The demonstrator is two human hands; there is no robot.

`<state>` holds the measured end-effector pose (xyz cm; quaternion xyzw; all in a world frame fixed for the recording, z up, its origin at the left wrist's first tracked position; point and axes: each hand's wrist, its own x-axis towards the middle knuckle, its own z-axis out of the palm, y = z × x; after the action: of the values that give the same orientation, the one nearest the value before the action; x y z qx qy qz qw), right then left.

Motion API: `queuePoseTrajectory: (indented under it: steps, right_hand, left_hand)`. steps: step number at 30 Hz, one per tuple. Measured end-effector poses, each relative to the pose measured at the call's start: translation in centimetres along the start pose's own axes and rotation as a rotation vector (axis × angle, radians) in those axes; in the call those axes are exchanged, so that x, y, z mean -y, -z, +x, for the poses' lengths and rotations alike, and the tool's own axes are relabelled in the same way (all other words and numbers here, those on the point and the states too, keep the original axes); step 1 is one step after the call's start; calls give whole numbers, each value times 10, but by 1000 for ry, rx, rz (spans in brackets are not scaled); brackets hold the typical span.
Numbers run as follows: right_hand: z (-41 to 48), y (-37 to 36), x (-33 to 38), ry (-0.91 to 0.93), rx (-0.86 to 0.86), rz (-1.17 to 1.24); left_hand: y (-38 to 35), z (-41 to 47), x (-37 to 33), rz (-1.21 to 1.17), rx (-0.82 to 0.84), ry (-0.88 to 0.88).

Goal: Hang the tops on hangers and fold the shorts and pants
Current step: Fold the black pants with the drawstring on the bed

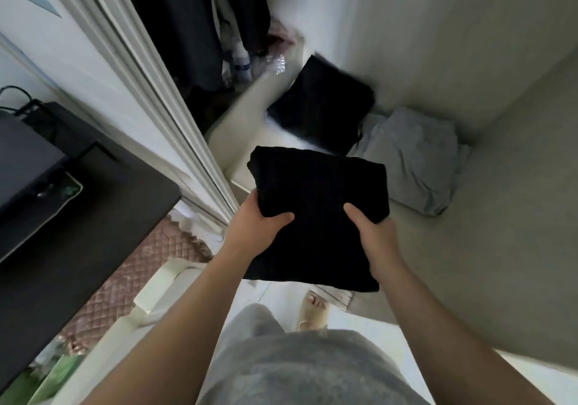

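Holding the folded black garment [319, 192] level at the edge of the bed [500, 201], my left grip [266, 221] and right grip [372, 228] each pinch its near edge, thumbs on top, so the folds do not slip. The black pile [322, 107] and grey pile [413, 160] lie ahead, probably where it goes.
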<state>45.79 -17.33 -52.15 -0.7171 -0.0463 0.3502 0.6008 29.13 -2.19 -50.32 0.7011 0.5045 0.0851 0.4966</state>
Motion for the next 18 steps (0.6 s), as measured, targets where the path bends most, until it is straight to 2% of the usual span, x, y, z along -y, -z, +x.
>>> queuePoseTrajectory:
  steps: [4, 8, 13, 18]
  right_hand:
    - [36, -21, 15, -4, -33, 42]
    - [70, -28, 27, -14, -44, 83]
    - [116, -30, 49, -9, -146, 129]
    - [185, -45, 84, 5, -202, 112]
  left_hand:
    - [8, 41, -14, 9, -36, -2]
    - [9, 95, -31, 17, 16, -74]
    - [7, 174, -66, 14, 124, -158]
    - [4, 268, -107, 38, 93, -249]
